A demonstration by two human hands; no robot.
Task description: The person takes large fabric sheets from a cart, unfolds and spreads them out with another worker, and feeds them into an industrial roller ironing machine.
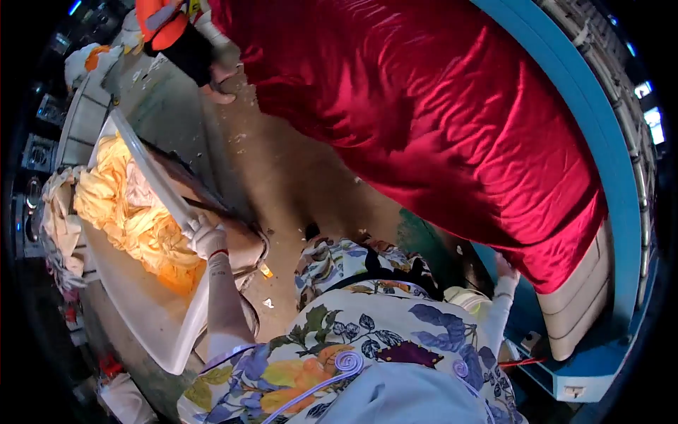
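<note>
Broadly, red cloth [438, 141] spreads beside a blue frame [599, 99], its lower end over a pale panel [579, 300]. A white tub [152, 318] holds yellow cloth [131, 201]. The left hand [206, 239] has fingers curled over the tub's rim; the right hand [506, 268] meets the red cloth's edge, its grip unclear.

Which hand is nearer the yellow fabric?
Left. The left hand is on the white tub's rim, beside the yellow fabric; the right hand is across, by the red fabric.
</note>
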